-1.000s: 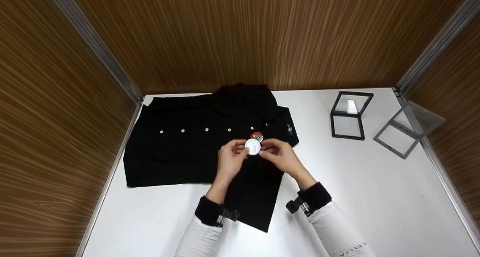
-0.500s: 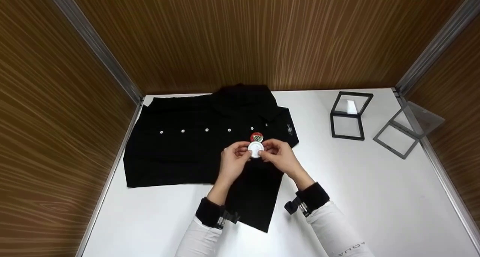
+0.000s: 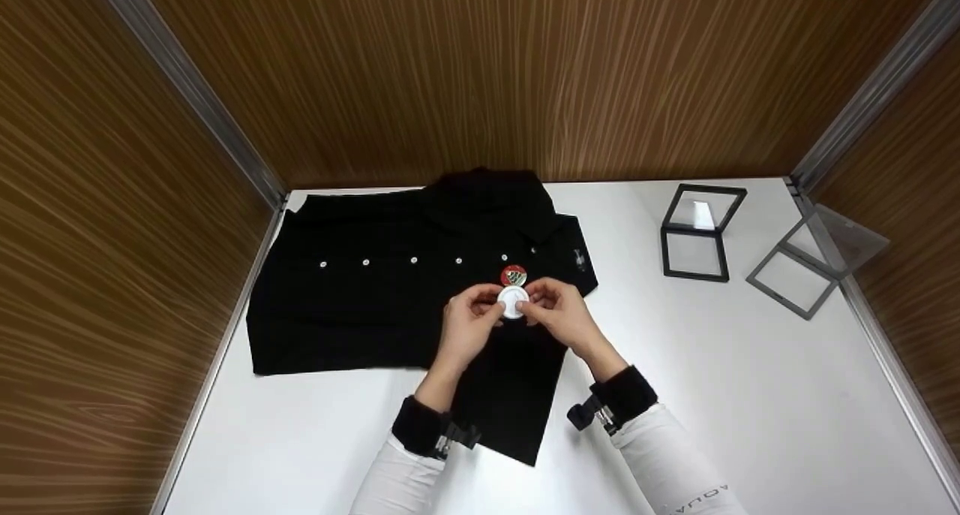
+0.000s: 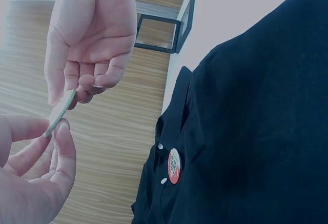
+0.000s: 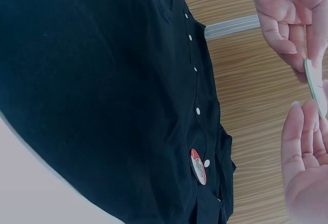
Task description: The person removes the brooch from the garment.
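Note:
Both hands hold a round pin badge above the black shirt, its white back turned up toward the head camera. My left hand pinches the left side between thumb and fingers, and my right hand pinches the right side. From the left wrist view the badge appears edge-on as a thin greenish-white disc between the fingertips. A second badge, red, white and green, lies on the shirt front near the top button, just beyond the held one.
The short-sleeved shirt lies spread on the white table, collar near the back wall. A black hinged display frame stands open at the back right. A grey one sits beside it against the right wall.
Both hands have brought the held badge slightly right and nearer to the body, uncovering more of the red badge. My right thumb has moved onto the held badge's back. Shirt and frames stay put.

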Available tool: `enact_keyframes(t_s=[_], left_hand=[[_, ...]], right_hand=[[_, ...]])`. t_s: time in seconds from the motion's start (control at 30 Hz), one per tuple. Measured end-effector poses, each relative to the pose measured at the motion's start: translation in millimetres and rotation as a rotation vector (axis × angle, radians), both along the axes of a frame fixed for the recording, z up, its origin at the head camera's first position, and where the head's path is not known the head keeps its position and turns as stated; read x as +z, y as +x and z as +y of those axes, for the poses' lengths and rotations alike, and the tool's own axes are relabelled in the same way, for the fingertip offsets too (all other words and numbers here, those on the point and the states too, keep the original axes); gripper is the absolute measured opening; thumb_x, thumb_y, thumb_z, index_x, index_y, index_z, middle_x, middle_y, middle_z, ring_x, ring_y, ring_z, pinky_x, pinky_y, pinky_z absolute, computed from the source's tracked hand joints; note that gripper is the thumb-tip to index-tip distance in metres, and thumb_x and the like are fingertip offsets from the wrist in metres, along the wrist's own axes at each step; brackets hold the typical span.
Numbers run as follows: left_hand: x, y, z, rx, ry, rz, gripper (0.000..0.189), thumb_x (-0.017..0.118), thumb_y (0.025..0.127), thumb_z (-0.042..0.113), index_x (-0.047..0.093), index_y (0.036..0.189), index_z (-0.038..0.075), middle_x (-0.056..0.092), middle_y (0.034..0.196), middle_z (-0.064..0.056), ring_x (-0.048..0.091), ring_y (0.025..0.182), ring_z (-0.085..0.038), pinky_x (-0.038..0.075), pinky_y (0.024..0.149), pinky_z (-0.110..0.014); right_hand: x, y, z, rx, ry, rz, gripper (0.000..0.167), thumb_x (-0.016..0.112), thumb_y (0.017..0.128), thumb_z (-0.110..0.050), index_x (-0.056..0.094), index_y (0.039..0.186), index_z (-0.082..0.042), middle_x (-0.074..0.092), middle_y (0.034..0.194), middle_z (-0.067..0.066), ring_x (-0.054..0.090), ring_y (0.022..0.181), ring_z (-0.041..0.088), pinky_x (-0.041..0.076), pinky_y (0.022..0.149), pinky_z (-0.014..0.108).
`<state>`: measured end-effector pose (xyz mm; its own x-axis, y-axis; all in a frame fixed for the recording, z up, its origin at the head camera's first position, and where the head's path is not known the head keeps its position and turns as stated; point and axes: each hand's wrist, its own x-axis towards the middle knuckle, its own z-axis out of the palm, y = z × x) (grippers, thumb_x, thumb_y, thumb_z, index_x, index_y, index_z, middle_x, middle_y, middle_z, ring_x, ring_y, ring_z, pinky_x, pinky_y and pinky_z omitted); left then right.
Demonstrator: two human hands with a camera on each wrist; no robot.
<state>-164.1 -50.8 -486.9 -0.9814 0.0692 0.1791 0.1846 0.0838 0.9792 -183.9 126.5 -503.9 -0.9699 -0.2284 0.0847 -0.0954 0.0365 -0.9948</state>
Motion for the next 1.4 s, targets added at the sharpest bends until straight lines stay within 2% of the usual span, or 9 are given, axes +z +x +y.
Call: enact_keyframes(t_s=[0.1, 0.33, 0.4, 0.57, 0.67, 0.8, 0.97, 1.27, 1.4], left_hand=[[0.1, 0.2, 0.0, 0.003, -0.002, 0.014, 0.018, 0.064, 0.085, -0.013, 0.064, 0.103, -0.017, 0.065, 0.091, -0.029, 0.065, 0.076, -0.050, 0.057, 0.063, -0.051], [-2.6, -0.6, -0.4, -0.014, -0.022, 0.002, 0.017, 0.064, 0.086, -0.013, 0.065, 0.102, -0.018, 0.065, 0.087, -0.029, 0.065, 0.074, -0.046, 0.057, 0.064, -0.051], [-9.6, -3.9, -0.1, -0.021, -0.029, -0.007, 0.017, 0.064, 0.086, -0.014, 0.064, 0.102, -0.018, 0.064, 0.088, -0.031, 0.065, 0.075, -0.048, 0.057, 0.065, -0.053], [-33.8, -14.3, 0.2, -0.015, -0.049, -0.004, 0.017, 0.065, 0.086, -0.012, 0.066, 0.103, -0.015, 0.065, 0.088, -0.028, 0.066, 0.071, -0.038, 0.057, 0.064, -0.051], [-39.8, -16.0, -0.2, -0.009, -0.048, 0.000, 0.017, 0.067, 0.086, -0.009, 0.067, 0.103, -0.012, 0.066, 0.087, -0.024, 0.067, 0.072, -0.038, 0.058, 0.063, -0.049], [-42.2, -16.3, -0.3, -0.001, -0.045, 0.000, 0.016, 0.069, 0.085, -0.007, 0.069, 0.101, -0.009, 0.068, 0.085, -0.020, 0.067, 0.075, -0.044, 0.058, 0.064, -0.049], [-41.7, -16.0, 0.4, 0.002, -0.057, -0.011, 0.013, 0.069, 0.085, -0.007, 0.069, 0.098, -0.008, 0.068, 0.082, -0.015, 0.067, 0.075, -0.044, 0.057, 0.066, -0.051], [-44.6, -16.8, 0.2, 0.007, -0.093, 0.004, 0.012, 0.068, 0.085, -0.007, 0.069, 0.097, -0.008, 0.067, 0.081, -0.012, 0.068, 0.069, -0.026, 0.058, 0.065, -0.048], [-44.5, -16.4, 0.0, 0.007, -0.098, 0.005, 0.012, 0.069, 0.085, -0.007, 0.069, 0.097, -0.008, 0.068, 0.082, -0.015, 0.068, 0.071, -0.029, 0.059, 0.064, -0.044]], right_hand=[[-0.4, -0.3, -0.3, -0.002, -0.012, -0.005, 0.019, 0.070, 0.084, 0.008, 0.060, 0.097, 0.018, 0.060, 0.078, 0.012, 0.059, 0.062, 0.018, 0.050, 0.056, 0.021], [-4.3, -2.3, -0.2, -0.001, -0.048, -0.054, 0.019, 0.070, 0.082, 0.009, 0.059, 0.095, 0.017, 0.061, 0.078, 0.009, 0.058, 0.062, 0.015, 0.051, 0.055, 0.022], [-5.5, -2.9, 0.0, 0.002, -0.057, -0.064, 0.019, 0.070, 0.082, 0.009, 0.059, 0.095, 0.017, 0.060, 0.079, 0.009, 0.057, 0.062, 0.014, 0.051, 0.055, 0.023], [-7.9, -2.5, 0.5, 0.010, -0.079, -0.078, 0.020, 0.070, 0.083, 0.010, 0.057, 0.095, 0.020, 0.060, 0.080, 0.010, 0.056, 0.062, 0.014, 0.050, 0.055, 0.023], [-8.1, -2.0, 0.2, 0.011, -0.085, -0.087, 0.019, 0.069, 0.083, 0.010, 0.056, 0.094, 0.020, 0.059, 0.079, 0.011, 0.055, 0.061, 0.015, 0.049, 0.054, 0.022], [-8.3, -1.8, -0.3, 0.009, -0.083, -0.092, 0.018, 0.069, 0.083, 0.010, 0.056, 0.092, 0.019, 0.059, 0.079, 0.011, 0.055, 0.062, 0.016, 0.049, 0.054, 0.022], [-8.9, -1.6, -0.7, 0.002, -0.071, -0.095, 0.015, 0.069, 0.083, 0.010, 0.058, 0.090, 0.016, 0.059, 0.078, 0.011, 0.056, 0.062, 0.018, 0.050, 0.054, 0.022], [-10.5, -2.1, -1.5, 0.005, -0.070, -0.100, 0.014, 0.068, 0.083, 0.010, 0.057, 0.090, 0.016, 0.059, 0.077, 0.010, 0.056, 0.061, 0.017, 0.050, 0.054, 0.022], [-10.8, -2.2, -1.6, 0.008, -0.071, -0.106, 0.014, 0.068, 0.083, 0.010, 0.057, 0.090, 0.016, 0.059, 0.077, 0.010, 0.056, 0.060, 0.016, 0.050, 0.054, 0.022]])
